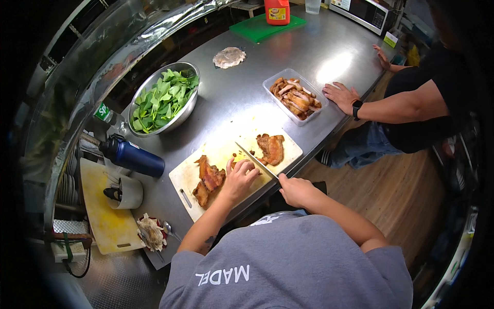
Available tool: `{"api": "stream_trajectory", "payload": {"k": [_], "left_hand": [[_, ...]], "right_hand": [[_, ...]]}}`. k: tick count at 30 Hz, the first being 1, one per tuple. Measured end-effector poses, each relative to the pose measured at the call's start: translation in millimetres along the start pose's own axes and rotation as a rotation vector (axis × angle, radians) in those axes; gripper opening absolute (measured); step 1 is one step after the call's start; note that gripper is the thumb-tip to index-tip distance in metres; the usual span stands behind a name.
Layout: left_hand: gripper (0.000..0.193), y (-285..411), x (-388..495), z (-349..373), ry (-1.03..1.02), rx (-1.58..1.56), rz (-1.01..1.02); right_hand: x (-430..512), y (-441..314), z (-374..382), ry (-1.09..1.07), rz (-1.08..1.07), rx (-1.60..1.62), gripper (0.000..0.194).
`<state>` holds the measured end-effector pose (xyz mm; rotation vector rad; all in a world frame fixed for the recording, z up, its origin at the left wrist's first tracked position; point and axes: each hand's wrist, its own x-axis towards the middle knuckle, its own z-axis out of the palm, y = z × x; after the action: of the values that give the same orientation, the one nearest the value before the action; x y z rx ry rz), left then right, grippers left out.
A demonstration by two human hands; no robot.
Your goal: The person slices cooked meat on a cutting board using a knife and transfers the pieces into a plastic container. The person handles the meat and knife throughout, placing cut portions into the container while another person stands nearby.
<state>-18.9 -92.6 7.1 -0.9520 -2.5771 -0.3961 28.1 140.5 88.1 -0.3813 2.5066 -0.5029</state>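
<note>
A white cutting board lies on the steel table before me. My right hand grips the handle of a kitchen knife, whose blade points up and left over the board. Just left of the blade, my left hand has its fingers bent down over the board, with a bit of browned meat showing by the fingertips; the rest under the hand is hidden. One browned piece of meat sits right of the blade. More browned meat lies on the board's left part, beside my left wrist.
Beyond the board are a plastic tub of sliced meat and a steel bowl of green leaves. A blue bottle lies at left, near a yellow-stained board. A person stands at right, hands at the table's edge.
</note>
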Motion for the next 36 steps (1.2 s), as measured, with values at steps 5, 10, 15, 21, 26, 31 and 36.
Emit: {"api": "stream_trajectory", "payload": {"k": [5, 10, 15, 21, 26, 31, 36], "left_hand": [[0.018, -4, -4, -13, 0.101, -0.007, -0.071], [0.049, -10, 20, -32, -0.055, -0.148, -0.322], [0.057, -28, 6, -69, -0.316, -0.251, -0.576], [0.043, -25, 11, -48, -0.331, -0.075, -0.521], [0.033, -21, 13, -46, -0.282, -0.065, -0.683], [0.058, 3, 17, -40, -0.218, -0.225, -0.868], [0.103, 9, 35, -17, -0.214, -0.396, -0.864]], "right_hand": [[2, -4, -9, -0.021, 0.018, 0.099, 0.034], [-17, 32, -6, 0.362, -0.012, 0.275, 0.037], [-24, 73, -8, 0.552, 0.043, 0.331, 0.040], [-32, 93, 6, 0.522, 0.095, 0.409, 0.040], [-26, 95, 16, 0.534, 0.111, 0.458, 0.041], [-14, 95, 30, 0.523, 0.079, 0.571, 0.039], [-5, 80, 30, 0.392, 0.073, 0.753, 0.039]]}}
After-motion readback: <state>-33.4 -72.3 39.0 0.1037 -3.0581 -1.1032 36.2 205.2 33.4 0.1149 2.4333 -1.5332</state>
